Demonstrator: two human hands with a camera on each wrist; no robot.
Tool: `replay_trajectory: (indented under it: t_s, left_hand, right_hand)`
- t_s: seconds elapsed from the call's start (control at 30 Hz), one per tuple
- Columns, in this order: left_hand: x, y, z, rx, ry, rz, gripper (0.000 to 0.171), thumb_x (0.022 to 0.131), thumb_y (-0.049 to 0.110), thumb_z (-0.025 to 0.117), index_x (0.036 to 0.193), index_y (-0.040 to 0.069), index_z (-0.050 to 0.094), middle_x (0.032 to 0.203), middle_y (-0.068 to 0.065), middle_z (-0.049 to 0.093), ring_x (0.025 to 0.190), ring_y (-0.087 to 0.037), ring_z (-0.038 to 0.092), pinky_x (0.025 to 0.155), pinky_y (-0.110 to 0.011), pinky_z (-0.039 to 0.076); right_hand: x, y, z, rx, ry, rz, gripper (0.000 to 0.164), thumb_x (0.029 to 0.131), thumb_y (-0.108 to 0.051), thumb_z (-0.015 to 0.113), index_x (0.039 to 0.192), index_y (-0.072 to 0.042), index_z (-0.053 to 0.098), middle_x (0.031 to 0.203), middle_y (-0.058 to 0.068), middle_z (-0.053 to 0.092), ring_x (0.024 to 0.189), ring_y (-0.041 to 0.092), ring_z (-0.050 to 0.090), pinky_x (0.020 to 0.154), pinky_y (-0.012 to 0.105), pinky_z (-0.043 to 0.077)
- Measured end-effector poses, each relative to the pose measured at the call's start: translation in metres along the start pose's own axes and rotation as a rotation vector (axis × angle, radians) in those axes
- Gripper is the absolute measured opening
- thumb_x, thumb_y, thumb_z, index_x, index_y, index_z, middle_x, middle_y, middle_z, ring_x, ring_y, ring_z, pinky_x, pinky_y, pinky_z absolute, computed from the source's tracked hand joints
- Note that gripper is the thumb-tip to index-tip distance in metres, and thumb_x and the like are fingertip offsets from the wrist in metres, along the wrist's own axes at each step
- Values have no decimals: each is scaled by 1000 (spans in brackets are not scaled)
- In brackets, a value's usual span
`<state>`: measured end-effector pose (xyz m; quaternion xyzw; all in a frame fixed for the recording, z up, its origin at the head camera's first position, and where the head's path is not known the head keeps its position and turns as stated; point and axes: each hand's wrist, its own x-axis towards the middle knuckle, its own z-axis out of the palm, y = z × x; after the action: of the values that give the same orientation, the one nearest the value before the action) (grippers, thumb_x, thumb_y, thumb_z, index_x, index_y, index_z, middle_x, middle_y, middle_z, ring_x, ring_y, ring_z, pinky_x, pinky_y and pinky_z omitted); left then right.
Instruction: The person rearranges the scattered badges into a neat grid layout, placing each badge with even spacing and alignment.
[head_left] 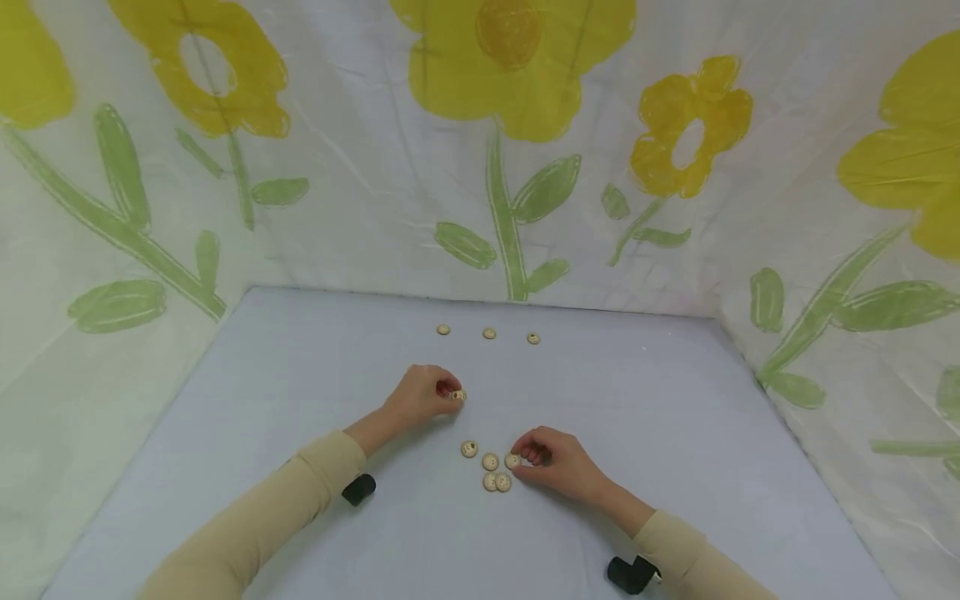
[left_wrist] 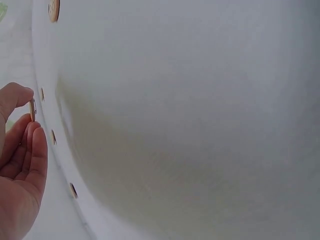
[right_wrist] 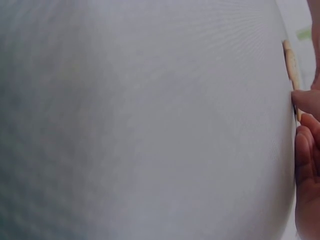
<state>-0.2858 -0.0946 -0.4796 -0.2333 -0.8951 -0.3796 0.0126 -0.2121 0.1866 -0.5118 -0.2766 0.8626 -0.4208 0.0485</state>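
pinching one wooden button [head_left: 461,396] by its rim, left hand [head_left: 426,393] sat between back row [head_left: 489,333] and near buttons [head_left: 491,462]; a slack grip risked dropping it. right hand [head_left: 561,467] pinched another button [head_left: 512,461]; careless lifting risked scattering neighbours.

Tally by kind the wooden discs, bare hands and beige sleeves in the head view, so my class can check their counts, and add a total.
Wooden discs: 9 (3 in the far row, 6 nearer)
Bare hands: 2 (left hand, right hand)
Beige sleeves: 2
Total: 13
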Motion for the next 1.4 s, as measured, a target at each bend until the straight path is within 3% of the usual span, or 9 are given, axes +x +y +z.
replay_trajectory:
  t_s: [0.4, 0.8, 1.4]
  left_hand:
    - [12, -12, -4, 5, 33, -45, 14, 79, 11, 78, 88, 2, 73, 77, -2, 66, 70, -11, 57, 64, -27, 48]
    - [23, -21, -8, 46, 38, -131, 14, 81, 13, 76, 90, 3, 73, 79, -3, 65, 73, -14, 58, 67, -29, 49]
    - [38, -38, -11, 69, 82, -170, 18, 81, 11, 73, 94, -1, 72, 84, -8, 67, 78, -19, 60, 70, -34, 50]
  right_hand:
    - [-1, -4, -1, 2, 13, -42, 20, 83, -15, 78, 100, -12, 68, 86, -4, 61, 78, 10, 56, 68, 24, 50]
    - [-2, -5, -2, 10, 8, -13, 20, 83, -16, 79, 100, -14, 68, 85, -4, 61, 78, 10, 56, 69, 24, 49]
    - [-1, -2, 0, 7, 23, -43, 20, 83, -15, 78, 100, -13, 68, 85, -4, 61, 77, 9, 55, 68, 24, 50]
